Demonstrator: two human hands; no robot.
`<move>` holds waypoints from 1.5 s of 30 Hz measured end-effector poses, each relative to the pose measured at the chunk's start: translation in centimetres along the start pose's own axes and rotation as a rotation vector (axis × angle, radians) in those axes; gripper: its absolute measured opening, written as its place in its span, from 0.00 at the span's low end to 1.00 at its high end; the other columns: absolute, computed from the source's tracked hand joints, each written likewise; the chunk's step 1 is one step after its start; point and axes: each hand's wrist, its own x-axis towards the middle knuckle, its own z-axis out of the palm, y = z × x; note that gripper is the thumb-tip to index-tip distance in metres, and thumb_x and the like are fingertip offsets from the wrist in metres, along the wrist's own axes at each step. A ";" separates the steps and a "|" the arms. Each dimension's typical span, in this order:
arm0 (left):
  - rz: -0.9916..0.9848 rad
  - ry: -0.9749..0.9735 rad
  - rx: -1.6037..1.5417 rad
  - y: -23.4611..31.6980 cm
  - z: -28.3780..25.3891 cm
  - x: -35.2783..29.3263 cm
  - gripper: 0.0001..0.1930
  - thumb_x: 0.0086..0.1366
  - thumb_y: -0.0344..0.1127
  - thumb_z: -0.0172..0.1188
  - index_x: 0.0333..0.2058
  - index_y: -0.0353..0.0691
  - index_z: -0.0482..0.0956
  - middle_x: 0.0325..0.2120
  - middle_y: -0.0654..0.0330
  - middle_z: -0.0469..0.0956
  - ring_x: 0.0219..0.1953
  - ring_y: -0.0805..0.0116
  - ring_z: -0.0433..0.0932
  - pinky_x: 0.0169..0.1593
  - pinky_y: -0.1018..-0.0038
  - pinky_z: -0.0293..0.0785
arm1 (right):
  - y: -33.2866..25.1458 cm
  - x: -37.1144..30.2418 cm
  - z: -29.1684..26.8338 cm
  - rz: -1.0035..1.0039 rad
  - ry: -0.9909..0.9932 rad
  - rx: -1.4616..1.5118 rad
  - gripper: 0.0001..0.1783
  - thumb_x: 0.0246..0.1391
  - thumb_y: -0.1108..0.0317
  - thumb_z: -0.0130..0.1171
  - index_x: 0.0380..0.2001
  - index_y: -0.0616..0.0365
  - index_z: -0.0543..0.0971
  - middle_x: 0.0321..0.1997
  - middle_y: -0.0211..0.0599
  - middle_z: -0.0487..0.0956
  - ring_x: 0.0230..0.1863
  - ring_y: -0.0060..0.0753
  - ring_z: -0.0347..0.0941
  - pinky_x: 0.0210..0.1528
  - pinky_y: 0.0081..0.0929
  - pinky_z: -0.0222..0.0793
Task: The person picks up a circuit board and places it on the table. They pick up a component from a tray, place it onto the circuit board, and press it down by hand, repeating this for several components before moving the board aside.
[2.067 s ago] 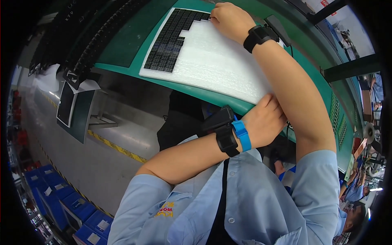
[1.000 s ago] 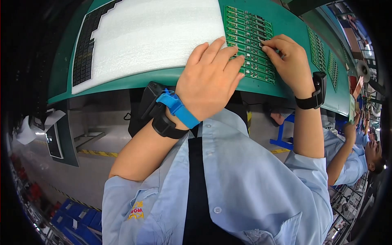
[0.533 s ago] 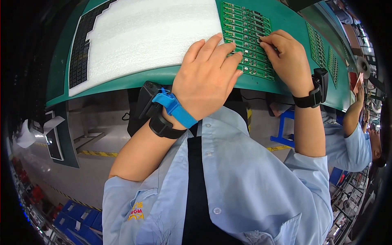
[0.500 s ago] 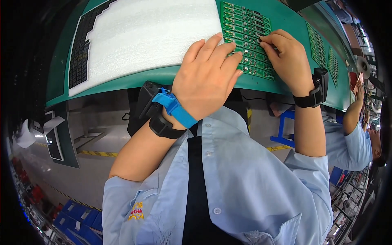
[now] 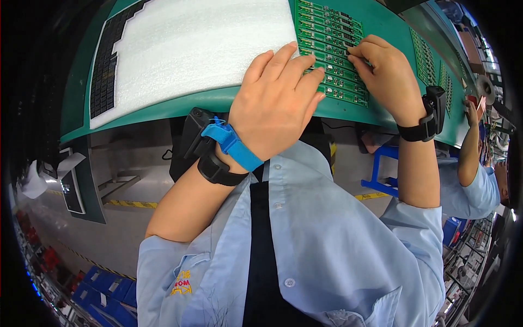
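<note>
A green panel of several narrow circuit boards (image 5: 322, 28) lies on the green work mat, with small parts soldered in rows. Spread over its left edge, my left hand (image 5: 277, 106) is open, palm down. Its fingertips rest on the panel and the edge of the white foam sheet (image 5: 201, 46). At the panel's right side, my right hand (image 5: 388, 76) has thumb and forefinger pinched on a small black component, mostly hidden by the fingertips. Similar black components (image 5: 103, 82) stand in packed rows along the foam's left edge.
More green circuit board panels (image 5: 422, 57) lie farther right on the mat. Beyond them another person's arm (image 5: 469, 147) reaches to the bench. A blue stool (image 5: 381, 170) stands below the table edge, and blue bins (image 5: 103, 289) sit at lower left.
My right hand and forearm have shifted slightly right, the fingertips staying at the panel. My left hand stays in place. The other person's arm has moved a little.
</note>
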 end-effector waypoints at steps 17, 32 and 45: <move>-0.014 0.019 -0.015 -0.1 0.1 0.1 0.17 0.56 0.36 0.64 0.46 0.43 0.79 0.49 0.60 0.76 0.57 0.56 0.70 0.60 0.60 0.62 | -0.4 -1.0 -0.9 0.242 0.018 0.257 0.13 0.58 0.75 0.54 0.45 0.66 0.79 0.34 0.33 0.77 0.30 0.25 0.71 0.33 0.19 0.64; -0.003 0.096 -0.063 -0.4 0.7 -0.3 0.16 0.59 0.40 0.57 0.41 0.36 0.79 0.45 0.51 0.74 0.57 0.51 0.66 0.61 0.58 0.58 | -8.9 20.6 5.1 -0.289 -0.011 0.222 0.13 0.53 0.64 0.57 0.31 0.65 0.83 0.42 0.55 0.80 0.45 0.54 0.75 0.50 0.39 0.70; 0.032 0.020 0.085 -0.3 0.8 -0.5 0.17 0.60 0.39 0.52 0.44 0.39 0.80 0.47 0.53 0.75 0.57 0.53 0.66 0.63 0.57 0.55 | -12.6 27.4 13.7 -0.371 0.070 -0.017 0.11 0.52 0.68 0.57 0.28 0.66 0.82 0.37 0.52 0.80 0.41 0.53 0.76 0.47 0.39 0.72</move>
